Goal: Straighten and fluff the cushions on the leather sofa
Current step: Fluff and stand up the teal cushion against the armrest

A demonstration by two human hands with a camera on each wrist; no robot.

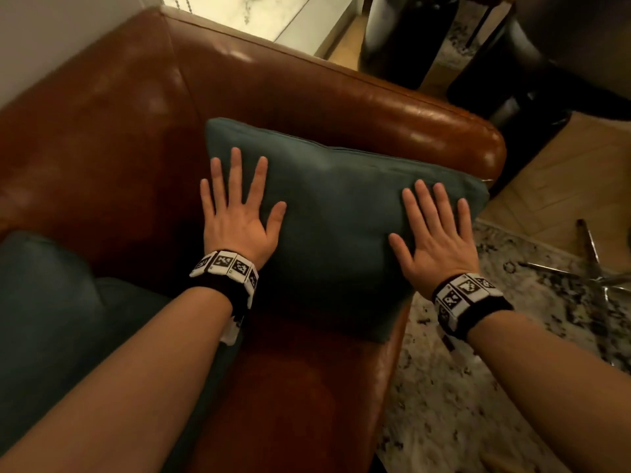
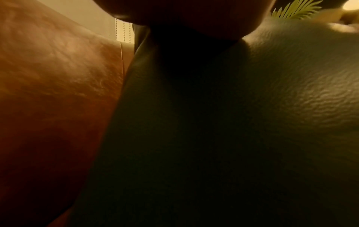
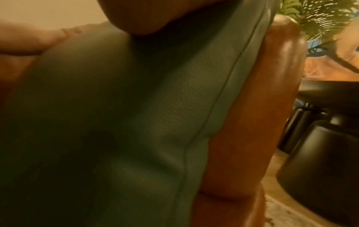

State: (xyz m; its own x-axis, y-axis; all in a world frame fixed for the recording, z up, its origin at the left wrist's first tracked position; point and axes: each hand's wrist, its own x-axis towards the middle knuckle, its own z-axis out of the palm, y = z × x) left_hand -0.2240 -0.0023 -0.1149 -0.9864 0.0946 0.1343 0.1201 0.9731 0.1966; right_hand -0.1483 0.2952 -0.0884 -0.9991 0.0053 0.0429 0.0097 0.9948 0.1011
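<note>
A dark teal cushion [image 1: 338, 213] leans in the corner of the brown leather sofa [image 1: 112, 131], against its right armrest [image 1: 426, 117]. My left hand [image 1: 239, 206] lies flat on the cushion's left edge with fingers spread straight. My right hand [image 1: 437, 233] presses flat on its right side, fingers straight too. Up close in the left wrist view, the cushion [image 2: 213, 122] fills most of the picture beside the sofa back [image 2: 48, 76]. In the right wrist view the cushion's [image 3: 116, 122] seam runs along the armrest [image 3: 252, 122]. A second teal cushion [image 1: 51, 319] lies at the lower left.
A patterned rug [image 1: 478, 387] covers the floor to the right of the sofa. Dark furniture [image 1: 546, 80] stands behind the armrest, and chrome chair legs [image 1: 597, 271] rest on the rug at the right. A leafy plant [image 3: 320, 18] rises beyond the armrest.
</note>
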